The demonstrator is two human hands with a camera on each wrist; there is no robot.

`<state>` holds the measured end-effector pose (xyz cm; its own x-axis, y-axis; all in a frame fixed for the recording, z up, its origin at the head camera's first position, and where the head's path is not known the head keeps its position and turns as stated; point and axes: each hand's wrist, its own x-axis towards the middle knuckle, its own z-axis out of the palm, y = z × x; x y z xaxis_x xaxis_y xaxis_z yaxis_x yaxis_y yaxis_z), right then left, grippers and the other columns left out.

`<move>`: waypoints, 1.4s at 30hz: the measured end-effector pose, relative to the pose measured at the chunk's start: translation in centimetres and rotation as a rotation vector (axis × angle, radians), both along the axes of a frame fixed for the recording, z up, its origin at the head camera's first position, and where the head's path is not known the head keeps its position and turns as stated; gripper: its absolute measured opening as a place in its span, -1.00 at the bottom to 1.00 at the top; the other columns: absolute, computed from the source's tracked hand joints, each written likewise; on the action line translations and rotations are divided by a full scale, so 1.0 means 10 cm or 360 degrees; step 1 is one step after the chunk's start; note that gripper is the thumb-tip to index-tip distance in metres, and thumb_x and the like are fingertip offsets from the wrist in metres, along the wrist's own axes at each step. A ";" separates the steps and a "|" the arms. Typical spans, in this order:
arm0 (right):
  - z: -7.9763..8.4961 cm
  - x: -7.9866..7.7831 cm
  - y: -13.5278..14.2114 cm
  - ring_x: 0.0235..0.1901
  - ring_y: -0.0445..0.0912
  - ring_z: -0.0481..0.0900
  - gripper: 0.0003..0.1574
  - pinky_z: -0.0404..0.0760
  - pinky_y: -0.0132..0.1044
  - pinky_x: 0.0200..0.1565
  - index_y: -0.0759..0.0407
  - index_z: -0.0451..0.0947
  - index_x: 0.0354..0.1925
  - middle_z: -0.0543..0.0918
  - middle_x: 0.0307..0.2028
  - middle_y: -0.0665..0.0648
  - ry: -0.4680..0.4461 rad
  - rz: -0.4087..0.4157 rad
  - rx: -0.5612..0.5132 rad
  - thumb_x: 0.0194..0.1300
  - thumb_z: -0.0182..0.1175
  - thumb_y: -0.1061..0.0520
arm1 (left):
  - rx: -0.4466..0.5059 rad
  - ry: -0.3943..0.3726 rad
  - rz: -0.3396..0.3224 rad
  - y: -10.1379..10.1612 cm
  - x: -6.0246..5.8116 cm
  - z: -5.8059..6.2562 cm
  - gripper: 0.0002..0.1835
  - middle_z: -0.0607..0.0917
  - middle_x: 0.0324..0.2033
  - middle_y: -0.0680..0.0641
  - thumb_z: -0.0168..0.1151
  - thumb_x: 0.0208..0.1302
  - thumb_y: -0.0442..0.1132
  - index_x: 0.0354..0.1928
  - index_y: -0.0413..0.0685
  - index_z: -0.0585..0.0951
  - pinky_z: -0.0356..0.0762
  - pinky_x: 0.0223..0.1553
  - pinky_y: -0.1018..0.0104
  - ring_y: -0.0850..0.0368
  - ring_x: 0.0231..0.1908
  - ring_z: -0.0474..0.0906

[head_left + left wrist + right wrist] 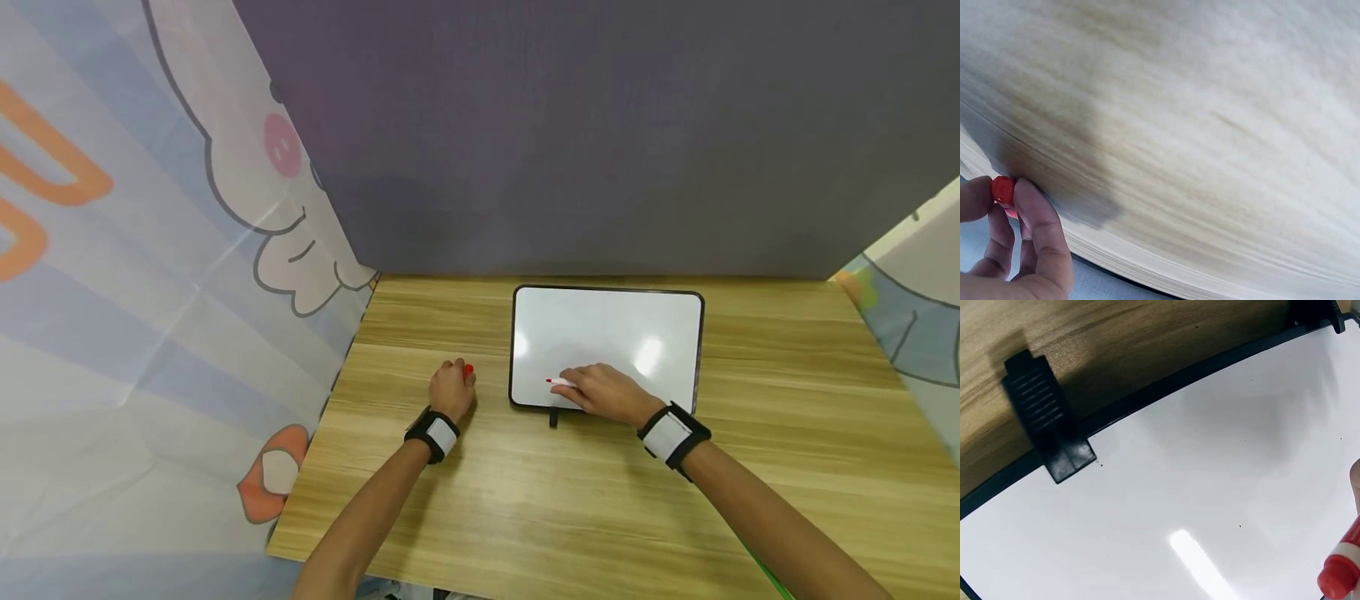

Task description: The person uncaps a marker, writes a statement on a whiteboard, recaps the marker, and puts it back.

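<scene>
My right hand holds a white and red whiteboard marker over the lower part of the whiteboard, its red tip pointing left. In the right wrist view, the red end of the marker shows at the right edge, while most of that hand lies outside the picture. Left of the board, my left hand is low over the table. Its thumb and finger pinch a small red marker cap. The whiteboard is bare white with a thin black frame.
A black clip grips the board's near edge, and a second black clip sits farther along it. The wood-grain table meets a dark grey panel at the back. A printed cloth hangs on the left.
</scene>
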<state>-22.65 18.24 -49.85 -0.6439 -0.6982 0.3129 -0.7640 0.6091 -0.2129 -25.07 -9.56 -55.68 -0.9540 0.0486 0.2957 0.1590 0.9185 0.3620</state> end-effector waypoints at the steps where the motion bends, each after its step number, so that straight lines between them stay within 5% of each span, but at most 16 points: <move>1: 0.00 0.00 0.00 -0.61 -0.36 0.43 -0.81 0.50 -0.46 -0.50 0.15 0.57 -0.38 0.62 -0.58 -0.06 0.0002 -0.0003 0.0006 0.23 0.21 0.04 | 0.0001 -0.0011 0.0000 0.00 0.00 0.01 -0.83 0.60 -0.53 -0.22 0.29 0.13 -0.25 -0.43 -0.25 0.58 0.58 -0.43 0.03 -0.16 -0.47 0.60; 9: 0.03 0.01 0.03 -0.59 -0.34 0.48 -0.75 0.53 -0.43 -0.47 0.18 0.58 -0.31 0.65 -0.54 -0.03 -0.0022 0.0003 0.0030 0.27 0.17 0.01 | 0.0018 -0.0044 0.0051 0.01 0.02 0.03 -0.73 0.61 -0.43 -0.21 0.27 0.18 -0.11 -0.48 -0.21 0.59 0.55 -0.44 0.06 -0.13 -0.40 0.58; 13: 0.05 0.01 0.06 -0.60 -0.34 0.46 -0.76 0.52 -0.44 -0.48 0.18 0.57 -0.32 0.63 -0.54 -0.04 -0.0029 -0.0005 0.0043 0.27 0.17 0.01 | 0.0125 0.0082 0.0128 0.03 -0.01 0.15 -0.68 0.56 -0.31 -0.16 0.15 0.28 -0.03 -0.52 -0.09 0.50 0.48 -0.40 0.14 -0.08 -0.28 0.48; 16: 0.05 0.01 0.07 -0.58 -0.31 0.50 -0.74 0.54 -0.42 -0.46 0.19 0.57 -0.31 0.66 -0.52 -0.02 -0.0038 -0.0014 0.0041 0.26 0.17 0.00 | 0.0295 0.0261 0.0089 0.10 -0.06 0.30 -0.71 0.51 -0.31 -0.13 0.09 0.32 -0.05 -0.47 -0.07 0.46 0.42 -0.34 0.16 -0.04 -0.25 0.42; 21: 0.02 0.00 0.05 -0.55 -0.26 0.60 -0.61 0.60 -0.37 -0.42 0.26 0.56 -0.14 0.71 -0.48 0.02 -0.0008 -0.0011 0.0045 0.24 0.19 -0.03 | 0.0491 0.0358 -0.0213 0.36 -0.01 0.54 -0.81 0.51 -0.31 -0.07 0.13 0.30 -0.16 -0.39 -0.12 0.56 0.47 -0.25 0.19 0.04 -0.21 0.44; 28: 0.01 -0.02 0.04 -0.69 -0.39 0.42 -0.63 0.47 -0.50 -0.55 0.18 0.44 -0.17 0.59 -0.63 -0.08 0.0035 0.0028 -0.0021 0.20 0.22 -0.05 | 0.0289 0.0070 -0.0716 0.71 0.18 0.72 -0.76 0.62 -0.34 0.02 0.10 0.31 -0.10 -0.35 -0.05 0.68 0.46 -0.18 0.34 0.14 -0.21 0.46; 33: 0.03 -0.01 0.05 -0.71 -0.43 0.27 -0.67 0.31 -0.58 -0.60 0.12 0.27 -0.31 0.46 -0.67 -0.13 -0.0080 0.0069 -0.0004 0.26 0.17 -0.04 | 0.0191 -0.0103 -0.0806 0.80 0.22 0.74 -0.75 0.62 -0.32 0.08 0.09 0.32 -0.06 -0.30 0.00 0.69 0.43 -0.18 0.40 0.19 -0.22 0.43; 42: 0.12 0.01 0.02 -0.67 -0.39 0.22 -0.69 0.21 -0.57 -0.59 0.15 0.26 -0.27 0.41 -0.63 -0.13 -0.0216 0.0056 0.0092 0.29 0.14 0.00 | 0.0169 -0.0205 -0.0949 0.85 0.24 0.77 -0.75 0.63 -0.27 0.09 0.09 0.30 -0.04 -0.28 0.04 0.71 0.42 -0.18 0.42 0.21 -0.20 0.43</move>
<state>-22.52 18.47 -48.66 -0.6526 -0.7353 0.1830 -0.7514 0.5969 -0.2812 -22.72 -1.09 -47.99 -0.8000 0.5610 0.2127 0.5828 0.6427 0.4972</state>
